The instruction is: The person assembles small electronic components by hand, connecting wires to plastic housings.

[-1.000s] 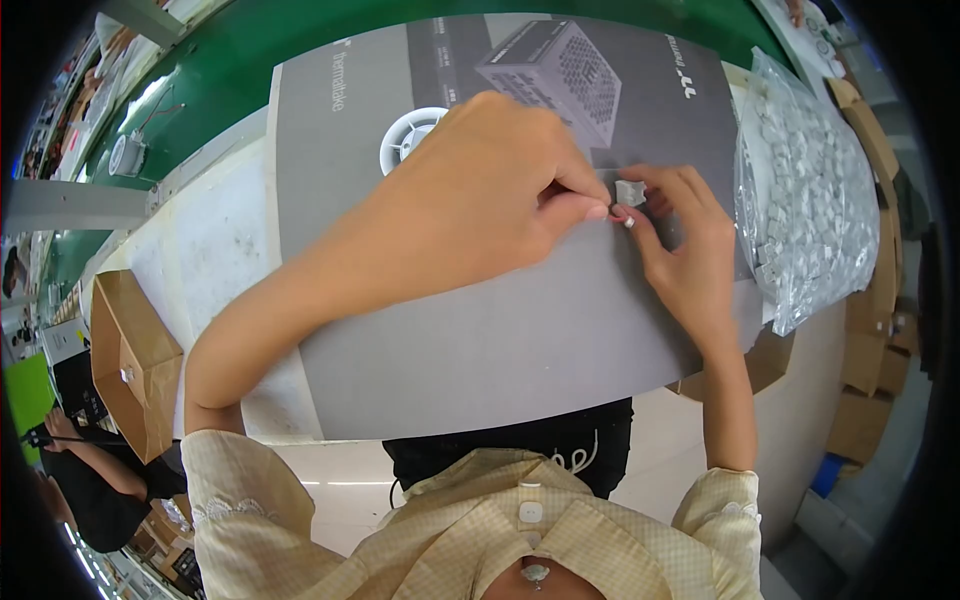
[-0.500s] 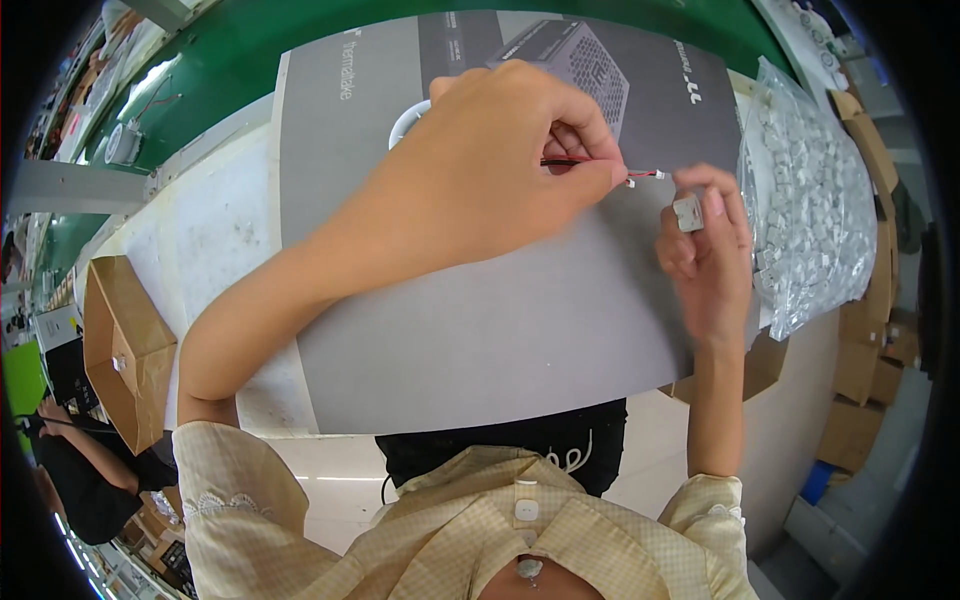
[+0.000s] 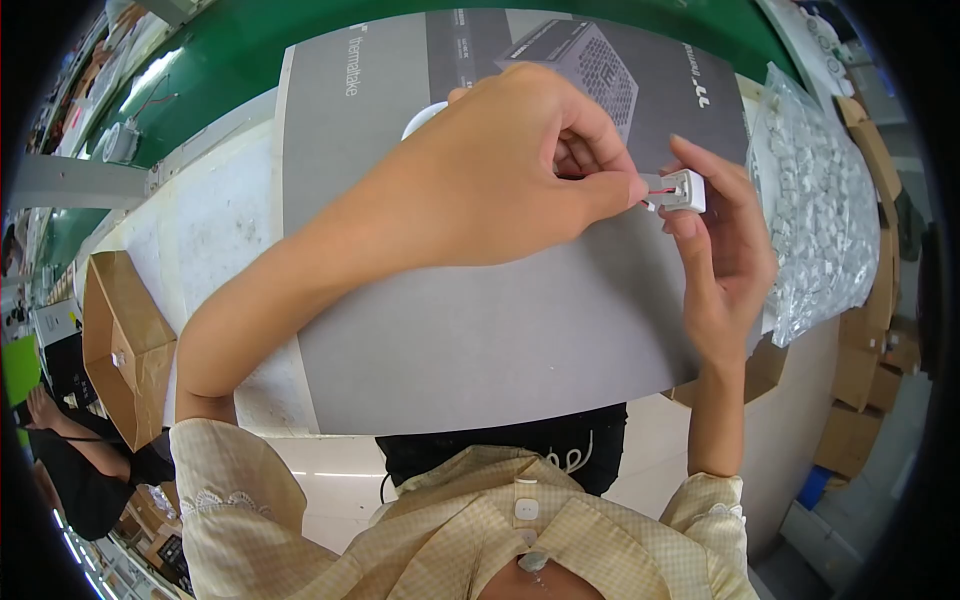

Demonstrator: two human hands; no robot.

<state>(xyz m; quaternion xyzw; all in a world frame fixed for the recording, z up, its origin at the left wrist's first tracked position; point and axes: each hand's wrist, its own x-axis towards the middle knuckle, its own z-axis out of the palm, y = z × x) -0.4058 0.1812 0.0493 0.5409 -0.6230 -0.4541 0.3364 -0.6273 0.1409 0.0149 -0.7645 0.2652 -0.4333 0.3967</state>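
My left hand [image 3: 500,170] reaches across the grey printed cardboard sheet [image 3: 490,350] and pinches a thin red-and-black wire lead [image 3: 659,191] between thumb and fingertips. The wire's end reaches into the open side of a small white plastic housing [image 3: 689,190]. Around that housing, the thumb and fingers of my right hand [image 3: 730,245] are closed, holding it up over the sheet's right part. How far the plug sits inside cannot be made out. Behind my left wrist, part of a round white thing [image 3: 424,118] shows; the rest is hidden.
A clear bag [image 3: 820,210] of many small white pieces lies right of the sheet. An open cardboard box [image 3: 130,350] stands at the left, and another [image 3: 768,372] partly shows below the right edge. A co-worker's arm [image 3: 85,445] is at the lower left.
My right hand has turned and risen, bringing the white housing up to the wire's end. The left hand has shifted slightly right, still pinching the wire lead.
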